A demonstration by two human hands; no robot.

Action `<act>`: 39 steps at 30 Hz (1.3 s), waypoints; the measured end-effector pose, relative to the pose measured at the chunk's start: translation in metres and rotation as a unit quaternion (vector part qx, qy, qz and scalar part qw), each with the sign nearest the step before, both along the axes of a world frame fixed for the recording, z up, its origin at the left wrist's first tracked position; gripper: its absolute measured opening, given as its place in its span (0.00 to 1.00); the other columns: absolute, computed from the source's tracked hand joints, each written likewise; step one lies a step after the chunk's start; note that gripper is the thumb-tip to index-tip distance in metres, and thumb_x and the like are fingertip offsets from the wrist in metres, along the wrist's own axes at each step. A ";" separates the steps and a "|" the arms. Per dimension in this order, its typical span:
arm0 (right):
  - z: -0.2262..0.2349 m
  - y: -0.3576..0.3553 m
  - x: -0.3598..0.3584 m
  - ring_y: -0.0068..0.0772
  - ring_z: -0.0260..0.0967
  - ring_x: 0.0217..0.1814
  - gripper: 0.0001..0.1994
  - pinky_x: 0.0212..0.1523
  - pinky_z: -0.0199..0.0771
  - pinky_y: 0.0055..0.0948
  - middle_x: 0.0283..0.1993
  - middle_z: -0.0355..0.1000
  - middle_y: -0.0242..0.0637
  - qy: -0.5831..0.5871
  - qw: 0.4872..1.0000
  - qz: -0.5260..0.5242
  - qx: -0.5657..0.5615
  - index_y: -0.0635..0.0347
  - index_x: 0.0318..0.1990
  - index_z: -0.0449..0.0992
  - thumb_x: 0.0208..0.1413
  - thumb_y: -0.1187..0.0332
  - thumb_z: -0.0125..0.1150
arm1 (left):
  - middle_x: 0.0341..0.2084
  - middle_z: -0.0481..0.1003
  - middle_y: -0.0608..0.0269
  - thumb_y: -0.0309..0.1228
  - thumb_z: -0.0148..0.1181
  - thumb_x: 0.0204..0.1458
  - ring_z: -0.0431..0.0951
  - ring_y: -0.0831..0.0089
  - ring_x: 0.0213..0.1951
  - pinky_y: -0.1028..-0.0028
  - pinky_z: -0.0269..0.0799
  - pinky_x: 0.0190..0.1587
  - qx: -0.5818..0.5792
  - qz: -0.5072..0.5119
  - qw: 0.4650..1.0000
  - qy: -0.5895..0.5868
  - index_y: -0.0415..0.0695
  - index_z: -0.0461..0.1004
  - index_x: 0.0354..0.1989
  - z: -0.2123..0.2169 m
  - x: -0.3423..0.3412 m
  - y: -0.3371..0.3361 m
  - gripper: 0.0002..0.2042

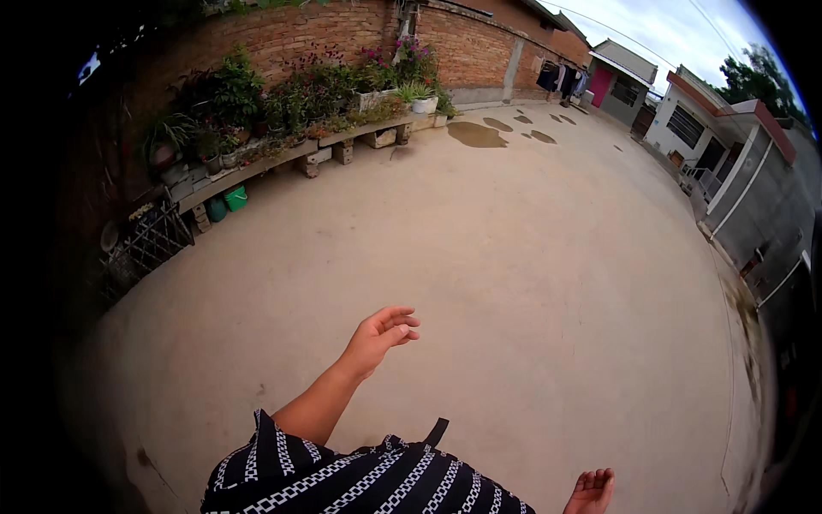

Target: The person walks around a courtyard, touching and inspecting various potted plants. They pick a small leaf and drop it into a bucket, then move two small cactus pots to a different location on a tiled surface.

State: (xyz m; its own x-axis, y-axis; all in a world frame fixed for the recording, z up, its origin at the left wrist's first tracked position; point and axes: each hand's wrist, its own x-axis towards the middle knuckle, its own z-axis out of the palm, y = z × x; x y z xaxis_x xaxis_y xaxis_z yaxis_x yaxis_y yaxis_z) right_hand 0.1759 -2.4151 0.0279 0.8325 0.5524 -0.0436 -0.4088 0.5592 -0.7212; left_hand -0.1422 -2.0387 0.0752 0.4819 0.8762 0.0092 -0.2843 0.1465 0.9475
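Observation:
My left hand (384, 337) hangs in front of my body over the pale concrete yard (497, 274). Its fingers are loosely bent and a little apart, with nothing in them. Low at the right, my right hand (589, 493) comes partly into the picture. The fingers there point upward, slightly curled, and no object shows in them. Neither hand touches anything. Below my left forearm is my black garment (368, 484) with white chain-like stripes, and a short dark strap (437, 432) sticks up from it.
Along the brick wall (282, 43) at the left, potted plants (304, 103) stand on a low bench (257, 166). A green bucket (235, 198) and a lattice rack (154, 236) are near it. Puddles (477, 134) lie farther off. Clothes (565, 80) hang at the back; buildings (689, 120) line the right.

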 end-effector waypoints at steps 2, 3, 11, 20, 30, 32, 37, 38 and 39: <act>-0.003 0.078 -0.018 0.40 0.66 0.48 0.14 0.55 0.63 0.43 0.46 0.70 0.43 -0.005 0.995 0.098 -0.001 0.64 0.46 0.70 0.59 0.63 0.48 | 0.42 0.71 0.57 0.24 0.47 0.54 0.74 0.70 0.41 0.71 0.69 0.49 0.003 0.096 0.995 0.003 0.38 0.65 0.51 -0.003 -0.070 0.016 0.15; -0.002 0.116 -0.030 0.41 0.66 0.49 0.15 0.55 0.63 0.43 0.47 0.70 0.43 -0.011 0.989 0.147 -0.016 0.64 0.47 0.69 0.59 0.63 0.49 | 0.41 0.72 0.57 0.23 0.47 0.54 0.74 0.70 0.41 0.71 0.69 0.48 -0.003 0.138 0.990 0.005 0.38 0.65 0.51 -0.008 -0.101 0.017 0.15; 0.027 0.386 -0.148 0.31 0.69 0.35 0.10 0.42 0.70 0.33 0.34 0.71 0.38 -0.061 0.926 0.367 -0.055 0.63 0.39 0.70 0.57 0.65 0.51 | 0.41 0.72 0.58 0.23 0.47 0.53 0.74 0.70 0.39 0.72 0.69 0.46 -0.052 0.444 0.895 -0.018 0.39 0.65 0.50 -0.029 -0.275 0.034 0.14; -0.014 0.647 -0.237 0.33 0.71 0.36 0.10 0.44 0.72 0.34 0.35 0.72 0.39 -0.039 0.858 0.512 -0.032 0.63 0.39 0.71 0.57 0.66 0.51 | 0.40 0.73 0.59 0.23 0.47 0.53 0.74 0.72 0.39 0.72 0.70 0.45 -0.060 0.543 0.838 -0.006 0.40 0.65 0.50 -0.056 -0.341 0.182 0.14; 0.022 0.950 -0.353 0.34 0.72 0.38 0.09 0.45 0.73 0.32 0.36 0.72 0.40 -0.054 0.794 0.606 -0.003 0.65 0.40 0.69 0.58 0.68 0.48 | 0.40 0.72 0.60 0.26 0.48 0.54 0.74 0.73 0.39 0.74 0.70 0.45 -0.029 0.607 0.794 0.002 0.41 0.65 0.50 -0.028 -0.422 0.397 0.14; 0.013 1.003 -0.381 0.35 0.72 0.38 0.09 0.45 0.73 0.32 0.36 0.72 0.40 -0.053 0.789 0.612 -0.003 0.65 0.40 0.69 0.58 0.68 0.48 | 0.40 0.72 0.59 0.25 0.48 0.54 0.74 0.73 0.38 0.73 0.70 0.45 -0.058 0.635 0.770 -0.015 0.41 0.65 0.50 -0.047 -0.451 0.428 0.15; -0.015 1.123 -0.459 0.35 0.72 0.38 0.09 0.45 0.73 0.32 0.37 0.72 0.41 -0.038 0.787 0.615 -0.030 0.65 0.40 0.70 0.58 0.68 0.48 | 0.40 0.72 0.58 0.25 0.49 0.54 0.74 0.72 0.39 0.73 0.70 0.45 -0.062 0.650 0.757 -0.022 0.40 0.65 0.50 -0.073 -0.539 0.553 0.14; -0.020 1.147 -0.474 0.35 0.72 0.38 0.09 0.45 0.73 0.32 0.37 0.72 0.41 -0.034 0.789 0.612 -0.040 0.65 0.40 0.70 0.58 0.68 0.48 | 0.40 0.72 0.58 0.25 0.49 0.54 0.74 0.72 0.39 0.73 0.70 0.45 -0.057 0.645 0.762 -0.023 0.40 0.65 0.50 -0.071 -0.559 0.587 0.14; -0.021 1.174 -0.492 0.35 0.72 0.38 0.09 0.45 0.74 0.32 0.37 0.72 0.41 -0.031 0.791 0.609 -0.051 0.65 0.40 0.70 0.58 0.68 0.48 | 0.40 0.72 0.58 0.25 0.49 0.54 0.74 0.72 0.39 0.73 0.69 0.46 -0.053 0.639 0.767 -0.023 0.39 0.65 0.50 -0.066 -0.580 0.623 0.14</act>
